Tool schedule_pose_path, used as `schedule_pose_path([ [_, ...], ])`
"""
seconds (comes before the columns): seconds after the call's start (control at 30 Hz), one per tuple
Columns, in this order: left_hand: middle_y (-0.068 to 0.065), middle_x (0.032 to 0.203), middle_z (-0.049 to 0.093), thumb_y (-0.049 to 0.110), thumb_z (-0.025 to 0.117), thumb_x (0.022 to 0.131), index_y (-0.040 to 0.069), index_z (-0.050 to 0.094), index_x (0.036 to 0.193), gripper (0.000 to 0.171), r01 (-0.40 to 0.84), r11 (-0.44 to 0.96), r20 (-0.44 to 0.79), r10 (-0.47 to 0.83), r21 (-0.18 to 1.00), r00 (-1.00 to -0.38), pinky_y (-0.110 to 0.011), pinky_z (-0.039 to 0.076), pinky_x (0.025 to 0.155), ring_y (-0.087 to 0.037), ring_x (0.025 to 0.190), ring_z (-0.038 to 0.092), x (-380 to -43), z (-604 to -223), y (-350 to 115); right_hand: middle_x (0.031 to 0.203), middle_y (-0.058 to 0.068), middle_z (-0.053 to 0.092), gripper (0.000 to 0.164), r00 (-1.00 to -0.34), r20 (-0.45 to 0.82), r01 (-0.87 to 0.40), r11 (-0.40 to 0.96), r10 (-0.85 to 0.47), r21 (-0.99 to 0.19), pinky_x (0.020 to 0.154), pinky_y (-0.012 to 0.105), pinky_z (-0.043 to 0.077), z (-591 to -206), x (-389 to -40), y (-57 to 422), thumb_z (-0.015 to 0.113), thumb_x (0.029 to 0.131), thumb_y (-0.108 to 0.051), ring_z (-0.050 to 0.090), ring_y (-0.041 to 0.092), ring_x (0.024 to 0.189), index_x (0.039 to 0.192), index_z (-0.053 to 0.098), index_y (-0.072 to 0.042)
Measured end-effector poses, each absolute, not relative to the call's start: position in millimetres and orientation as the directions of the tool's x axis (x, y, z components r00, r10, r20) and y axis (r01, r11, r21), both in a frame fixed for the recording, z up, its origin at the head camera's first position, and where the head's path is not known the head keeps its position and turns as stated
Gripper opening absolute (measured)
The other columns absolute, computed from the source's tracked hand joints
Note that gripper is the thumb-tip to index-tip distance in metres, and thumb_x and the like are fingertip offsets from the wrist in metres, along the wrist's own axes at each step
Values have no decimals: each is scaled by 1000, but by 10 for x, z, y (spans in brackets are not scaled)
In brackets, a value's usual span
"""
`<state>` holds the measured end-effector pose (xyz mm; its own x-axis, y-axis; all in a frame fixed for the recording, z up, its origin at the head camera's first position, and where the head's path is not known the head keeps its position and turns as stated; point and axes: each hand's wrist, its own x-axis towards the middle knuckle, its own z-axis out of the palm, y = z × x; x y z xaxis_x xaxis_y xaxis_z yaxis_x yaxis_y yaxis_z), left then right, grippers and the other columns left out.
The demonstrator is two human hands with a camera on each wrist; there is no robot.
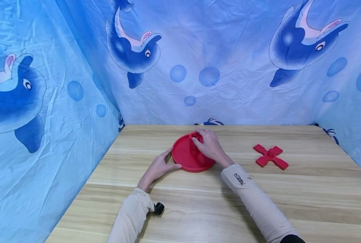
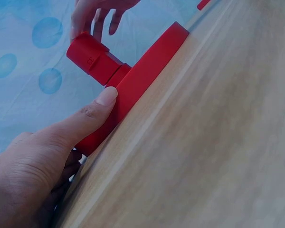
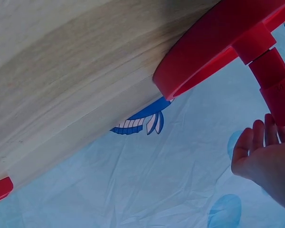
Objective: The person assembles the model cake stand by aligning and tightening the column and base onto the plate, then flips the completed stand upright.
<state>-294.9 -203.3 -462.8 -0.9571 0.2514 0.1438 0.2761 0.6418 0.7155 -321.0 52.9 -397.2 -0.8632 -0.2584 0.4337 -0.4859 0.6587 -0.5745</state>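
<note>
A shallow red round tray (image 1: pixel 180 152) with a raised rim lies flat on the wooden table. From its middle stands a red stepped post (image 2: pixel 89 58), marked with small figures and narrower partway down. My left hand (image 1: pixel 157 169) grips the tray's near left rim, its thumb on the outer wall (image 2: pixel 133 88) and the fingers farther round, mostly hidden. At the post's top end, my right hand (image 1: pixel 210 145) holds on with thumb and fingertips. In the right wrist view the fingers (image 3: pixel 259 135) reach the post's upper end; the thumb is out of sight there.
To the right on the table lies a red cross-shaped piece (image 1: pixel 270 154) with four arms and a short round stub at its centre. Blue cloth (image 1: pixel 198 101) printed with dolphins and bubbles hangs behind and beside the table (image 1: pixel 198 202).
</note>
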Motion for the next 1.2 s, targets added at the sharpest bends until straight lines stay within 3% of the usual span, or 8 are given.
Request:
schedule_pose_path([
  [0.33,-11,158,46,52,87,81,12,40,161,100,273,631,135,258,726,-957,-54,36,116,-31,145,41,-2941,-4628,-2034,139,19,59,51,-865,439,-477,671,-244,-567,111,60,39,-3991,-3215,529,73,98,-27,47,39,133,140,61,0],
  [0.57,-11,158,46,53,86,81,12,40,160,100,269,630,135,254,729,-958,-54,37,116,-32,145,41,-2938,-4630,-2038,138,19,60,47,-862,429,-491,653,-269,-576,111,58,40,-3976,-3220,525,69,99,-20,49,37,132,141,61,2],
  [0.83,-11,158,46,53,86,81,13,40,161,100,270,636,136,252,723,-958,-54,36,116,-31,146,40,-2936,-4631,-2037,140,19,58,51,-868,421,-480,661,-264,-576,110,59,41,-3980,-3218,526,72,99,-27,44,39,137,140,61,0],
  [1.07,-10,158,46,54,86,81,14,40,161,100,256,636,124,244,728,-962,-54,37,116,-32,146,40,-2947,-4634,-2034,140,19,58,49,-870,406,-482,656,-281,-580,111,57,41,-3965,-3228,532,70,99,-20,47,37,134,141,60,2],
  [1.2,-9,158,46,54,86,81,14,40,161,101,256,637,124,244,728,-962,-53,37,116,-31,146,40,-2945,-4635,-2035,139,19,59,49,-876,405,-467,667,-262,-580,111,57,41,-3959,-3229,515,72,99,-25,46,38,135,139,62,2],
])
